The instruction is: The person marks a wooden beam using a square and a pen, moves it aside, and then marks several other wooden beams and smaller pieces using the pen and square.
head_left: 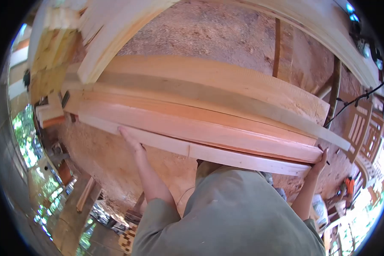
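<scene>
A stack of long pale wooden planks (200,115) lies across the view in front of me. My left hand (131,140) is flat against the near edge of the lowest plank (166,143), fingers stretched out along it. My right hand (320,164) grips the right end of the same plank stack, and a thin dark pencil-like object (325,157) sticks out by its fingers. My grey-green shirt (239,213) fills the bottom of the view.
A sawdust-covered floor (209,30) lies beyond the planks. A curved pale wooden beam (115,38) crosses at upper left, more stacked lumber (51,55) stands at left. Wooden chair-like frames (367,132) stand at right; a black cable (354,102) runs nearby.
</scene>
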`<state>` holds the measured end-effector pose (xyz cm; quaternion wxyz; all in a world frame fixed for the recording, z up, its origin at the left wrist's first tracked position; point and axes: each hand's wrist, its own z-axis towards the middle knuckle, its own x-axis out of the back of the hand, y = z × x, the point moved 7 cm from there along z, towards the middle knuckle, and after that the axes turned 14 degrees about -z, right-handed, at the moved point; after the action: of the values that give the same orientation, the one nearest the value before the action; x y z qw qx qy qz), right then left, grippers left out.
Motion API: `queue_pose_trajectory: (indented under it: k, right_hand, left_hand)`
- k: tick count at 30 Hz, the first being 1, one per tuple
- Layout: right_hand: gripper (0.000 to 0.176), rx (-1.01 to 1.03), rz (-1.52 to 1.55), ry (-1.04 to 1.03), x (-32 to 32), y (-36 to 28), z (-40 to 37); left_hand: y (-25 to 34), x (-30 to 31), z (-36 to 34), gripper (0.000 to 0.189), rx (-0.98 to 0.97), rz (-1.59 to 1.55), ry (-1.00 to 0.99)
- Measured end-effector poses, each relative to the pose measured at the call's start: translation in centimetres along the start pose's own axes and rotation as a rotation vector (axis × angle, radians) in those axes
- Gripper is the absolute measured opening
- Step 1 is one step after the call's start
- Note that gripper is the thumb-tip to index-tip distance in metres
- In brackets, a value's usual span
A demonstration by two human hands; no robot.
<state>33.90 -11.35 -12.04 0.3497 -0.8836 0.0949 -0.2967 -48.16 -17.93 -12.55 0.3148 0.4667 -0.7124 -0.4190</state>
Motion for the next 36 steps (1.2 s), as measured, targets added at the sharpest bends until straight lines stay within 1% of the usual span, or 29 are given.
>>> queue_pose_trajectory:
  k: [1, 3, 4, 5, 6, 7, 8, 10, 11, 13, 14, 16, 17, 18, 20, 21, 22, 23, 24, 26, 27, 28, 29, 30, 31, 32, 34, 35, 36]
  right_hand:
    - [0.058, 0.052, -0.01, 0.004, 0.0, 0.1, 0.4]
    - [0.056, 0.231, -0.003, 0.003, 0.1, 0.6, 2.6]
    - [0.056, 0.264, 0.004, -0.041, -0.7, -0.3, 2.8]
    - [0.053, 0.246, 0.034, -0.013, -1.7, -0.7, 2.0]
    - [0.051, 0.225, 0.069, 0.021, -2.2, -1.2, 1.6]
    - [0.051, 0.253, 0.089, -0.002, -2.2, -1.5, 2.1]
    - [0.048, 0.217, 0.062, -0.055, -2.4, -0.9, 2.7]
    - [0.045, 0.201, 0.051, -0.107, -2.1, -1.6, 2.7]
    - [0.046, 0.201, 0.062, -0.125, -1.9, -2.4, 2.2]
    - [0.045, 0.198, 0.09, -0.146, -1.5, -5.7, -1.4]
    - [0.045, 0.202, 0.105, -0.147, -1.1, -7.6, -3.5]
    - [0.039, 0.338, 0.173, -0.19, 0.2, -11.6, -7.5]
    - [0.033, 0.369, 0.209, -0.27, 0.9, -13.1, -9.3]
    - [0.033, 0.368, 0.22, -0.262, 2.0, -12.9, -9.1]
    - [0.031, 0.61, 0.287, -0.475, 2.5, -14.2, -10.0]
    - [0.03, 0.634, 0.293, -0.532, 2.9, -14.4, -10.9]
    - [0.03, 0.642, 0.309, -0.536, 3.2, -14.9, -12.1]
    - [0.036, 0.743, 0.298, -0.562, 3.3, -15.7, -14.1]
    - [0.044, 0.841, 0.286, -0.58, 3.3, -16.4, -16.3]
    - [0.065, 0.975, 0.286, -0.535, 3.7, -16.8, -19.1]
    - [0.068, 1.024, 0.321, -0.601, 3.6, -17.1, -21.0]
    - [0.072, 1.073, 0.354, -0.668, 3.6, -17.6, -22.7]
    - [0.072, 1.102, 0.405, -0.822, 3.5, -17.7, -24.0]
    - [0.072, 1.13, 0.461, -0.977, 3.4, -18.0, -25.1]
    - [0.065, 1.218, 0.515, -1.139, 2.8, -19.0, -27.1]
    - [0.059, 1.22, 0.492, -1.207, 2.4, -19.5, -28.4]
    - [0.054, 1.478, 0.39, -1.224, 1.4, -20.7, -29.8]
    - [0.054, 1.481, 0.399, -1.222, 0.9, -21.2, -30.3]
    - [0.055, 1.56, 0.424, -1.199, 0.9, -21.7, -31.4]
  left_hand:
    - [-1.3, 1.3, 1.5, 0.084, -0.011, -0.014, -0.043]
    - [-1.6, 0.7, 2.0, 0.088, -0.027, 0.007, 0.022]
    - [-0.5, -0.4, 0.8, 0.089, -0.029, 0.058, 0.059]
    - [0.7, -1.7, -0.5, 0.089, -0.031, 0.108, 0.091]
    - [1.0, -1.6, -0.7, 0.088, -0.046, 0.195, 0.189]
    - [1.5, -1.6, -1.9, 0.086, -0.054, 0.285, 0.28]
    - [1.5, -2.2, -3.5, 0.086, -0.073, 0.255, 0.284]
    - [3.1, -5.6, -7.9, 0.07, -0.282, 0.594, 0.271]
    - [1.5, -6.0, -8.6, 0.07, -0.294, 0.573, 0.275]
    - [-0.3, -7.9, -10.3, 0.069, -0.737, 1.025, 0.342]
    - [0.2, -8.7, -12.6, 0.069, -0.751, 1.018, 0.344]
    - [2.0, -10.1, -17.7, 0.068, -0.725, 0.418, 0.138]
    - [1.2, -10.8, -17.1, 0.066, -0.518, 0.162, -0.063]
    - [2.1, -11.8, -18.3, 0.066, -0.525, 0.162, -0.075]
    - [2.2, -14.0, -19.8, 0.064, -0.143, -0.242, -0.196]
    - [2.8, -13.9, -19.9, 0.064, -0.158, -0.244, -0.197]
    - [3.2, -13.9, -19.7, 0.063, -0.112, -0.363, -0.224]
    - [3.6, -14.0, -19.6, 0.063, -0.063, -0.479, -0.256]
    - [4.2, -14.1, -19.8, 0.063, -0.073, -0.477, -0.268]
    - [5.4, -13.2, -20.0, 0.058, -0.147, -0.803, -0.261]
    - [6.1, -12.8, -19.2, 0.048, -0.152, -0.885, -0.37]
    - [5.2, -11.2, -15.5, 0.048, -0.147, -0.877, -0.369]
    - [5.0, -9.4, -11.1, 0.044, -0.379, -0.761, -0.482]
    - [5.5, -8.8, -9.4, 0.041, -0.611, -0.637, -0.593]
    - [6.6, -8.3, -9.8, 0.041, -0.578, -0.674, -0.582]
    - [7.4, -7.9, -10.2, 0.041, -0.498, -0.729, -0.555]
    - [9.3, -7.6, -11.3, 0.04, -0.421, -0.775, -0.538]
    - [10.0, -7.3, -11.7, 0.04, -0.41, -0.777, -0.54]
    - [10.7, -7.0, -11.9, 0.04, -0.405, -0.775, -0.546]
